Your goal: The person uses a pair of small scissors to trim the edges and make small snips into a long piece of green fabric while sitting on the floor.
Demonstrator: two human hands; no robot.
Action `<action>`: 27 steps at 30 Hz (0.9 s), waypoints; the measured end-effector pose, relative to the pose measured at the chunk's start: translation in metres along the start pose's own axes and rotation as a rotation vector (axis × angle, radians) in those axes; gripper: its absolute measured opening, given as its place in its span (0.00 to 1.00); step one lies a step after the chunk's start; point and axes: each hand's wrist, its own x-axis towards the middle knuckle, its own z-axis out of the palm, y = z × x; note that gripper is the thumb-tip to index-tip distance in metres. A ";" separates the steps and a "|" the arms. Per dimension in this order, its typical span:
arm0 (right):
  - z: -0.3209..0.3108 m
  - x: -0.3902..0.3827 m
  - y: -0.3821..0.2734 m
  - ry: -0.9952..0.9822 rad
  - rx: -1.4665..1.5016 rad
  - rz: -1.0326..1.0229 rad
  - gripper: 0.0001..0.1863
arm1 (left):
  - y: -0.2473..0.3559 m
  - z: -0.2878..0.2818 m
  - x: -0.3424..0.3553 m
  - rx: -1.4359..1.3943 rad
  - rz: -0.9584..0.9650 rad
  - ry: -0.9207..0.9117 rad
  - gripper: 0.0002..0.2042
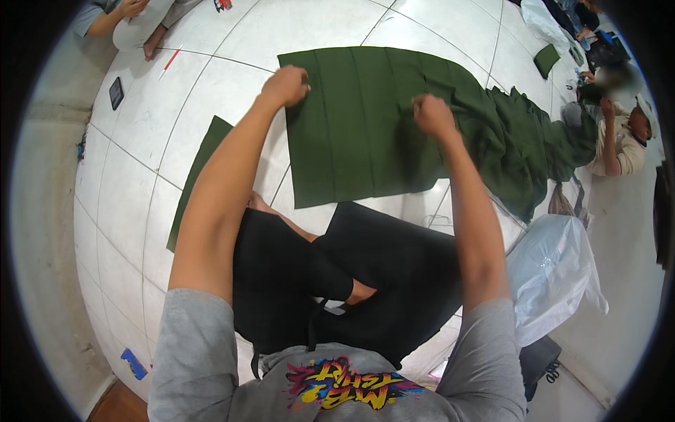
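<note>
- Clock positions are read from the middle of the view, twelve at the upper edge.
- Large dark green cloth (355, 133): on the white tiled floor (119, 186), from 11 round to between 2 and 3 o'clock. Flat, with parallel crease or seam lines, toward 11 and 12; bunched in folds toward 2.
- Left hand (287, 86): at 11 o'clock, over the cloth's left edge, fingers curled. Whether the grip is closed on fabric cannot be told.
- Right hand (432, 116): between 1 and 2 o'clock, over the cloth where the flat part meets the folds. Fingers bent, somewhat blurred; state of the grip cannot be determined.
- Narrow green piece (191, 184): between 9 and 10 o'clock, partly hidden by the left arm.
- Smaller green piece (546, 61): near 2 o'clock, apart from the large cloth.
- Pale plastic bag (552, 271): between 3 and 4 o'clock, filled.
- Dark phone-like device (117, 93): at 10 o'clock, on the floor.
- Seated co-worker (622, 144): between 2 and 3 o'clock, beside the cloth's bunched end.
</note>
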 end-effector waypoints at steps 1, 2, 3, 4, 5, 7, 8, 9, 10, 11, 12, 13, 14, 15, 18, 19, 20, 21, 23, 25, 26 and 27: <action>-0.004 0.033 -0.006 -0.040 0.032 -0.022 0.15 | -0.018 0.002 0.020 -0.025 0.010 0.041 0.20; -0.008 0.061 -0.020 -0.082 0.071 -0.056 0.17 | -0.038 0.007 0.038 -0.047 0.027 0.131 0.21; -0.002 0.079 -0.030 0.005 0.072 -0.051 0.18 | -0.059 0.011 0.054 -0.064 0.045 0.229 0.22; 0.004 0.096 -0.035 0.095 0.073 -0.035 0.19 | -0.069 0.009 0.063 -0.082 0.075 0.324 0.23; 0.012 0.111 -0.041 0.184 0.076 -0.020 0.21 | -0.073 0.010 0.074 -0.129 0.064 0.354 0.25; 0.029 0.136 -0.046 0.190 0.143 0.035 0.24 | -0.072 0.014 0.086 -0.089 -0.061 0.240 0.26; 0.039 0.144 -0.041 0.184 0.165 0.072 0.25 | -0.063 0.016 0.085 -0.080 -0.119 0.171 0.27; 0.041 0.154 -0.033 0.174 0.116 0.081 0.24 | -0.049 0.014 0.084 -0.047 -0.126 0.158 0.22; 0.043 0.162 -0.036 0.156 0.139 0.038 0.23 | -0.053 0.008 0.086 -0.017 -0.127 0.133 0.20; 0.043 0.167 -0.037 0.140 0.162 -0.002 0.22 | -0.054 0.002 0.088 0.012 -0.125 0.108 0.18; 0.043 0.169 -0.037 0.126 0.184 -0.040 0.21 | -0.054 -0.002 0.088 0.040 -0.119 0.084 0.16; 0.034 0.166 -0.040 0.099 0.217 0.037 0.17 | -0.052 -0.008 0.089 -0.021 -0.148 0.062 0.15; 0.036 0.167 -0.036 0.080 0.211 0.063 0.17 | -0.048 -0.013 0.088 -0.083 -0.175 0.042 0.13; 0.037 0.164 -0.033 0.064 0.204 0.092 0.17 | -0.044 -0.017 0.085 -0.146 -0.198 0.021 0.12; 0.004 0.161 -0.037 0.220 0.250 0.112 0.17 | -0.049 -0.043 0.083 -0.472 -0.175 0.143 0.14; -0.015 0.160 -0.042 0.307 0.279 0.106 0.18 | -0.050 -0.057 0.085 -0.298 0.000 0.313 0.12; -0.036 0.156 -0.036 0.405 0.324 0.111 0.18 | -0.033 -0.073 0.080 -0.165 0.052 0.500 0.09; -0.063 0.157 -0.031 0.482 0.350 0.128 0.18 | -0.017 -0.091 0.072 -0.205 0.109 0.645 0.08; -0.118 0.143 -0.022 0.718 0.547 -0.001 0.11 | 0.024 -0.131 0.040 -0.413 0.218 0.861 0.11; -0.165 0.097 -0.051 0.747 0.870 -0.132 0.09 | 0.040 -0.154 -0.002 -0.374 0.318 1.011 0.08; -0.175 0.068 -0.058 0.774 1.013 -0.223 0.08 | 0.048 -0.155 -0.022 -0.369 0.368 1.070 0.07; -0.179 0.041 -0.061 0.771 1.010 -0.197 0.08 | 0.051 -0.154 -0.041 -0.344 0.400 1.083 0.07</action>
